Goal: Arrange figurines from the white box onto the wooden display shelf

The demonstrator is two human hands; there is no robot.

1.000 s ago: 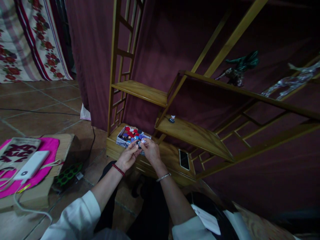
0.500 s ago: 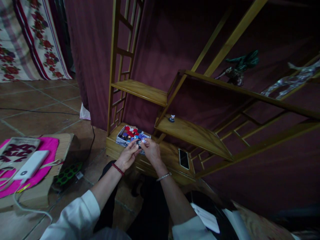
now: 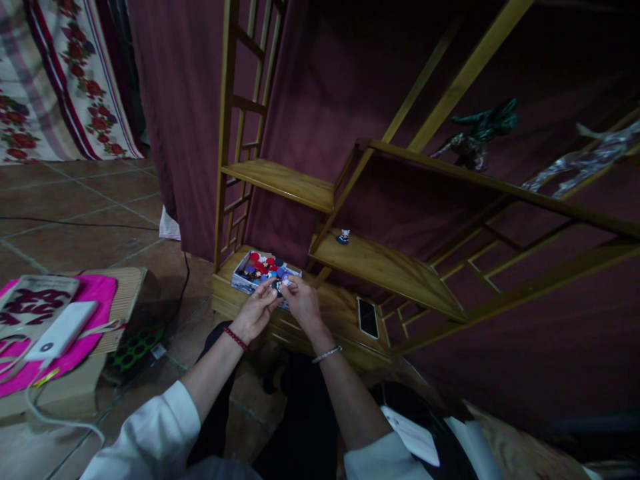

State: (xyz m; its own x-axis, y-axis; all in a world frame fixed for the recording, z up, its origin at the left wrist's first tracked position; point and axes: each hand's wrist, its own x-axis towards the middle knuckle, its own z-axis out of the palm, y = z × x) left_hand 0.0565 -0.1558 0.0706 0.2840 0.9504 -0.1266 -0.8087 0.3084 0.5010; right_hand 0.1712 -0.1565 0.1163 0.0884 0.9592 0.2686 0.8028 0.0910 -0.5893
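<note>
Just in front of a box point(image 3: 242, 283) packed with small red, blue, purple and black pieces, both hands meet around a small figurine point(image 3: 285, 281). It looks pale purple on top, with a dark round base on its left side. The fingers of my left hand point(image 3: 254, 312) pinch the dark base. My right hand point(image 3: 304, 301) is closed on the figurine's upper part, and its fingers hide some of it. A similar little figurine point(image 3: 343, 236) stands upright on the middle shelf point(image 3: 385, 265), up and to the right of the hands.
The wooden rack's lower board point(image 3: 330, 313) carries the box and a phone point(image 3: 368, 318). A left shelf point(image 3: 280, 181) juts out above the box. Two sculptures stand on the upper right shelf. At left, a cardboard box point(image 3: 75, 393) bears a white power bank point(image 3: 63, 331) with a cable.
Almost nothing differs. Both hands stay in place around the figurine, with only a very slight shift of the fingers.
</note>
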